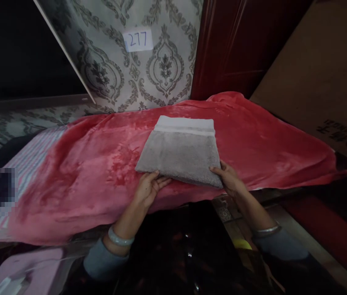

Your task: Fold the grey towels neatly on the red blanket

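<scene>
A grey towel [182, 153], folded into a flat rectangle with a white band along its far side, lies over the red blanket [90, 155]. My left hand [149, 186] holds its near edge toward the left, thumb at the top edge and fingers reaching under. At the near right corner, my right hand [230, 178] grips the towel with the thumb on top; the other fingers are partly hidden beneath and behind it. The near edge looks slightly raised off the blanket.
A patterned wall with a paper label [138, 39] reading 277 rises behind. A dark screen [29, 53] stands at the left, a cardboard box [323, 78] at the right. Striped cloth [35, 155] shows past the blanket. A pink stool-like object [32, 266] is lower left.
</scene>
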### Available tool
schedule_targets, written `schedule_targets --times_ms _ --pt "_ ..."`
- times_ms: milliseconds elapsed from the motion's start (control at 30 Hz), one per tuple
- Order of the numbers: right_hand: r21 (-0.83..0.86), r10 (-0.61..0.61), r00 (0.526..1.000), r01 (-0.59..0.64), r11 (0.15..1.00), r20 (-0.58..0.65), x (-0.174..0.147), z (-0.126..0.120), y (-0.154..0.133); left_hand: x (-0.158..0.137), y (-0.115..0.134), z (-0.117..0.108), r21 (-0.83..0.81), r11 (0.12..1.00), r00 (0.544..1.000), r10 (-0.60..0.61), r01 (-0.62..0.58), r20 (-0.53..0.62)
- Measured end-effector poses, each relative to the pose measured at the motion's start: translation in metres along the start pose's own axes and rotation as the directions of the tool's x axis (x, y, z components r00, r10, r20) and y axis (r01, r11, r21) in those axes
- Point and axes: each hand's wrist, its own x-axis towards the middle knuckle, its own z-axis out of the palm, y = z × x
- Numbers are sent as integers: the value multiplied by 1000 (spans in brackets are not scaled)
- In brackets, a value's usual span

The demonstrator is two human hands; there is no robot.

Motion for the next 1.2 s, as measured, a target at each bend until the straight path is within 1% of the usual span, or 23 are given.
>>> schedule_targets --times_ms 133,233,333,500,567,600,633,667,700,733,767,800,833,867,933,1000,1100,1200 --pt "68 -14 1000 14 998 3 -8 -2 8 -1 5 -7 -64 998 1000 7 -8 -7" --pt "71 -35 999 35 997 -3 -13 -1 10 -1 9 -8 -88 996 1000 13 -15 -20" --pt "40 -63 998 64 997 -23 -21 -1 12 -4 10 -9 -90 996 1000 27 -27 0" --pt "-41 -55 997 52 998 -63 -47 -1 18 -6 10 -14 -57 995 996 86 -85 17" --pt "-137 -126 991 118 983 -51 -56 -2 21 -6 10 -16 -34 994 994 106 -106 10" --pt "-214 -194 980 181 960 -41 -60 -3 23 -6 11 -16 -30 993 994 112 -112 3" --pt "-312 -281 959 259 914 -28 -62 -3 25 -6 11 -17 -29 993 994 112 -112 -3" --pt "-423 -381 925 342 839 -8 -64 -4 27 -6 11 -17 -26 994 994 110 -110 -4" --pt "-536 -480 877 416 735 22 -65 -4 28 -6 12 -16 -20 994 994 108 -108 -3" --pt "-634 -566 822 472 613 64 -66 -3 28 -7 11 -16 -10 994 994 109 -109 -2" --pt "-707 -630 768 508 493 113 -65 -2 28 -7 11 -15 1 993 993 115 -115 -4" --pt "-751 -671 724 531 392 162 -65 0 27 -8 11 -14 14 992 992 128 -128 -8" --pt "-772 -691 693 549 320 206 -64 3 26 -9 10 -13 26 989 989 144 -144 -12" --pt "-773 -698 673 570 278 246 -62 6 24 -9 10 -12 36 986 987 161 -161 -17" --pt "-740 -686 657 621 258 311 -58 14 20 -11 8 -10 52 982 984 180 -179 -14" --pt "-696 -669 655 661 281 351 -52 20 15 -12 6 -9 70 984 986 165 -165 8" --pt "-650 -664 653 689 321 364 -46 26 11 -13 -1 -5 109 989 993 92 -100 74" --pt "-628 -669 652 698 344 358 -45 27 10 -12 -13 1 160 986 987 23 -48 157"
